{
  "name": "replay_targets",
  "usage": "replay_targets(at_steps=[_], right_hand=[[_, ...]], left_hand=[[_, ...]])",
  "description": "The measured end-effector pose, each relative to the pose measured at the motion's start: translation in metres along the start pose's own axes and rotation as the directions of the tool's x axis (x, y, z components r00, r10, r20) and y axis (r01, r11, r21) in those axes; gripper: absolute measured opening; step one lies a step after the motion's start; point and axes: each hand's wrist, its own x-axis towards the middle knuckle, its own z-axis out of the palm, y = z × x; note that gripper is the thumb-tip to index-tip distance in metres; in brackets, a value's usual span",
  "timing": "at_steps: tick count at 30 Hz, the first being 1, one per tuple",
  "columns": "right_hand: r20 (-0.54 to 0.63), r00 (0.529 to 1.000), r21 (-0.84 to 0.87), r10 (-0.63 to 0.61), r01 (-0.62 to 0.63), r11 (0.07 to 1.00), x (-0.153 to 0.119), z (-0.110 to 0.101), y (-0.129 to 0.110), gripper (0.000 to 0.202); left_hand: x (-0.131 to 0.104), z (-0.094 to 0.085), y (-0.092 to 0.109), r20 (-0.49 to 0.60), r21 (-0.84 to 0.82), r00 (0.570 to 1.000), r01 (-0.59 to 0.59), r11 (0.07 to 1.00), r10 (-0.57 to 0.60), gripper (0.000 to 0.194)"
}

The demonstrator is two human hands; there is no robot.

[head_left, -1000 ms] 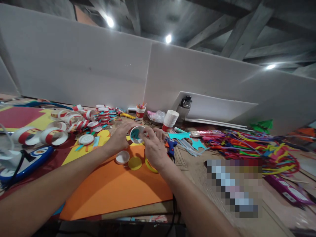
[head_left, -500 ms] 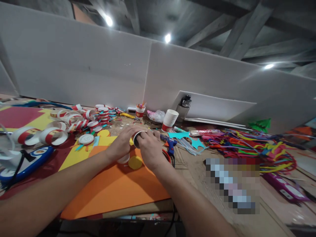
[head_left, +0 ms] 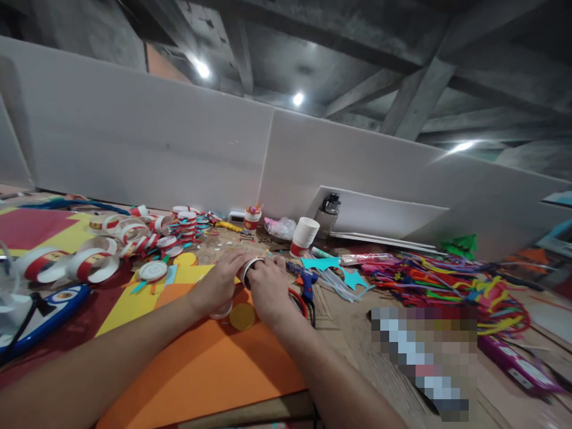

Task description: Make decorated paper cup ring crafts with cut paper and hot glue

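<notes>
Head view, items in order.

Paper cup (head_left: 249, 273), 1: tilted, its open mouth partly covered by fingers, located between the 2 hands above the far part of the orange sheet (head_left: 210, 375).

Left hand (head_left: 222, 281), 1: clamped on the outer wall of the cup.

Right hand (head_left: 269, 293), 1: at the cup's mouth, fingers bent over the rim; its fingertips are hidden, so whether they pinch anything cannot be told.

Yellow disc (head_left: 242, 317), 1: flat on the orange sheet, just beside the right hand. White disc-like piece (head_left: 222, 311), 1: partly hidden under the left hand.

Red ring (head_left: 303, 302), 1: partly behind the right hand. Blue glue gun (head_left: 308, 282), 1: near that ring.

Cup stack (head_left: 305, 233), 1: white and red, leaning, beyond the hands; bottle (head_left: 327, 219), 1, just behind it. Small red-and-white cup (head_left: 252, 220), 1: upright, filled with small colored bits.

Teal paper pieces (head_left: 320, 263), 2: right of the stack. Colored pipe cleaners (head_left: 440, 280), many: heaped at the right.

Red-and-white rings (head_left: 93, 262), several: at the left, near a round white lid-like piece (head_left: 153, 271).
</notes>
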Motion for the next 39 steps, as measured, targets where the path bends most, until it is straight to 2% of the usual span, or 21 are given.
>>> replay_targets(at_steps=[4,9,14,16,19,22,25,28,33,36,39], right_hand=[[-0.014,1.000,0.023,-0.011,0.011,1.000,-0.008,-0.006,0.002,0.022],[-0.176,0.984,0.084,-0.030,0.046,0.995,-0.013,-0.008,0.005,0.020],[-0.304,0.952,0.318,0.020,0.082,0.945,-0.013,-0.010,0.007,0.019],[-0.326,0.941,0.448,0.094,0.066,0.891,-0.015,-0.012,0.008,0.017],[-0.304,0.913,0.657,0.274,-0.007,0.754,-0.017,-0.016,0.010,0.010],[-0.216,0.879,0.852,0.426,-0.043,0.521,-0.017,-0.017,0.011,0.007],[-0.092,0.857,0.968,0.508,-0.044,0.249,-0.015,-0.016,0.012,0.012],[0.013,0.839,0.997,0.544,-0.054,0.059,-0.013,-0.015,0.014,0.016],[0.132,0.824,0.988,0.551,-0.063,-0.143,-0.010,-0.015,0.017,0.024],[0.191,0.816,0.973,0.546,-0.084,-0.215,-0.010,-0.015,0.020,0.031],[0.243,0.798,0.960,0.551,-0.117,-0.255,-0.010,-0.016,0.023,0.028]], left_hand=[[0.003,-0.005,0.000,-0.025,-0.019,0.999,0.021,1.000,-0.022,0.052],[0.006,-0.009,0.000,-0.058,-0.043,0.998,0.010,0.999,-0.013,0.052],[0.006,-0.009,0.001,-0.062,-0.071,0.997,0.039,0.997,-0.043,0.051],[0.006,-0.009,0.001,-0.065,-0.085,0.996,0.056,0.995,-0.062,0.049],[0.005,-0.009,0.002,-0.067,-0.103,0.994,0.077,0.992,-0.084,0.048],[0.005,-0.009,0.002,-0.053,-0.125,0.993,0.096,0.987,-0.104,0.047],[0.005,-0.008,0.001,-0.056,-0.140,0.992,0.104,0.985,-0.113,0.045],[0.006,-0.008,0.001,-0.059,-0.125,0.992,0.102,0.987,-0.111,0.045],[0.007,-0.010,0.001,-0.079,-0.050,0.991,0.101,0.994,-0.105,0.046],[0.007,-0.010,-0.004,-0.085,-0.043,0.991,0.096,0.994,-0.100,0.047],[0.007,-0.009,-0.011,-0.112,-0.076,0.976,0.179,0.981,-0.187,0.055]])
